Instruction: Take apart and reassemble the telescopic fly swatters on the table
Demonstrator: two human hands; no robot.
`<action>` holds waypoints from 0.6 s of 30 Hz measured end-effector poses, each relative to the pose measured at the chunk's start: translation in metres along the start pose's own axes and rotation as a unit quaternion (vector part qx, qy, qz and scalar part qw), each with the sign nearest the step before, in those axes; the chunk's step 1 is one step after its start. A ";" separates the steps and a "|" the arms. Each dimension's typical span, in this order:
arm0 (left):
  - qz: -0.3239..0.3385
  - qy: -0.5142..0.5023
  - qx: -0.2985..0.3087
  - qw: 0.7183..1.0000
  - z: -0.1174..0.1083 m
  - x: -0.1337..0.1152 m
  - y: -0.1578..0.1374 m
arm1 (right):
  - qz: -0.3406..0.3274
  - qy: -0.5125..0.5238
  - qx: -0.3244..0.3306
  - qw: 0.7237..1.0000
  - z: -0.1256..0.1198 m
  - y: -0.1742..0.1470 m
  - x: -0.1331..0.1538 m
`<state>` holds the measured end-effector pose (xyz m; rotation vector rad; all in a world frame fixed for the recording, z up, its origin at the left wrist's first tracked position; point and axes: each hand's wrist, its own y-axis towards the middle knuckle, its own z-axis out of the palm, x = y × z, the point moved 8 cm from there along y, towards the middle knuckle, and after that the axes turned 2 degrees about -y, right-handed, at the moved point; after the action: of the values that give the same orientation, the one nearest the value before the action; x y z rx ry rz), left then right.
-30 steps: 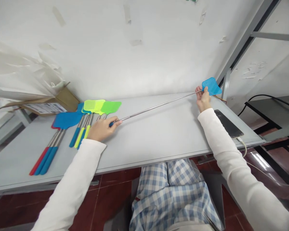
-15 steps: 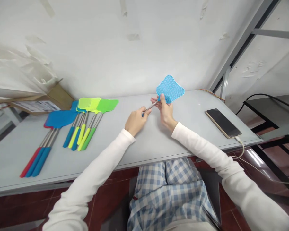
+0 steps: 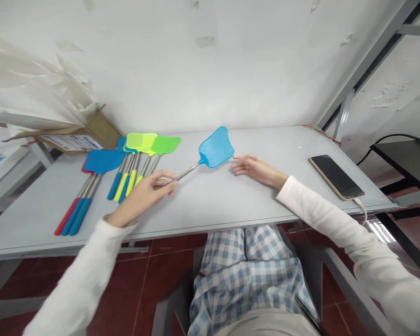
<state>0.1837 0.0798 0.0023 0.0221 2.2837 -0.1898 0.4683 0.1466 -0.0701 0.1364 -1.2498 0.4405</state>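
A light-blue fly swatter [image 3: 217, 148] with a thin metal shaft is held by my left hand [image 3: 150, 189], whose fingers close round the handle end and hide it. Its mesh head is tilted above the table, to the right of that hand. My right hand [image 3: 254, 169] is open beside the head, fingers loosely stretched toward its edge, holding nothing. Left of my left hand lie several yellow, green and blue fly swatters [image 3: 142, 142], partly covered by it. Farther left is another group of blue and red fly swatters [image 3: 103, 162], handles toward me.
The grey table [image 3: 203, 205] runs along a white wall. A cardboard box [image 3: 103, 133] stands at the back left. A phone [image 3: 336, 177] with a white charging cable [image 3: 362, 207] lies on the right. Beyond the right end is a black stool-like surface [image 3: 402, 161].
My right hand has let go of the swatter's head and moved a little right and nearer. My left hand has carried the swatter left, and its head has come lower.
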 end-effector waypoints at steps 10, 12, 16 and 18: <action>-0.208 0.077 -0.286 0.932 -0.139 0.088 -0.079 | 0.011 0.002 -0.021 1.000 -0.010 -0.006 0.003; -0.223 0.082 -0.305 0.922 -0.138 0.098 -0.082 | 0.009 -0.011 -0.017 1.000 -0.009 -0.007 0.003; -0.228 0.217 -0.336 0.888 -0.142 0.111 -0.078 | 0.005 -0.031 -0.014 0.999 -0.007 -0.008 0.004; -0.239 0.280 -0.318 0.874 -0.142 0.119 -0.070 | 0.002 -0.039 -0.014 0.999 -0.006 -0.008 0.004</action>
<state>-0.0065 0.0260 0.0143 -0.9486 2.7789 0.3784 0.4779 0.1427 -0.0670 0.1282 -1.3319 0.4256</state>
